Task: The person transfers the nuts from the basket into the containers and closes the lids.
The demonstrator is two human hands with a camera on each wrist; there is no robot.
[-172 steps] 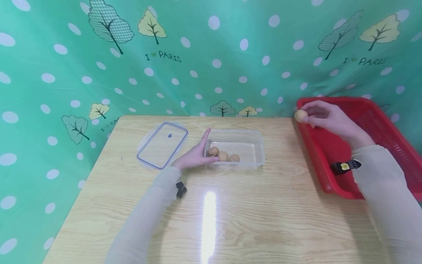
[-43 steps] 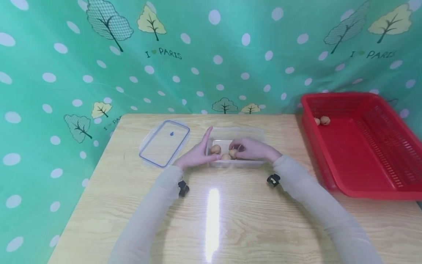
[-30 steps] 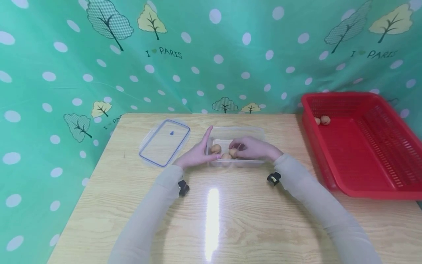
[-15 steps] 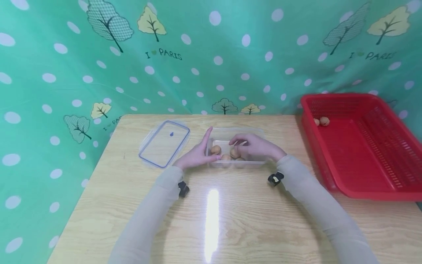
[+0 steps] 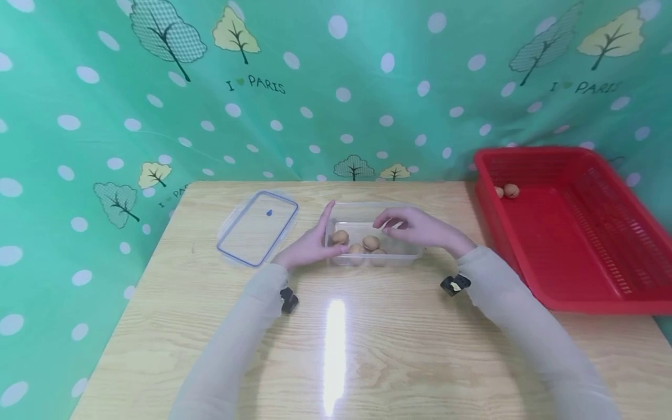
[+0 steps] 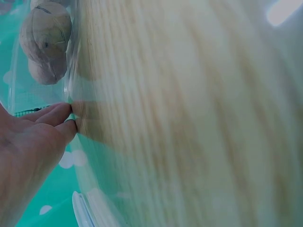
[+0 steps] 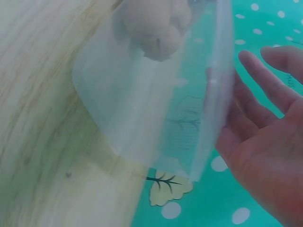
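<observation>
Head camera: mounted above the near side of the surface (image 5: 399,350), facing forward and down, at middle range; it frames the clear container (image 5: 404,257) near centre, the red basket (image 5: 572,256) at 3 o'clock and the patterned curtain (image 5: 315,76) at 12; left wrist camera: close, turned sideways, left hand (image 6: 28,146) at 9 o'clock, walnuts (image 6: 45,35) at 10; right wrist camera: close, turned sideways, right hand (image 7: 267,127) at 3 o'clock, walnuts at 12; all three views share container, walnuts and curtain.
</observation>
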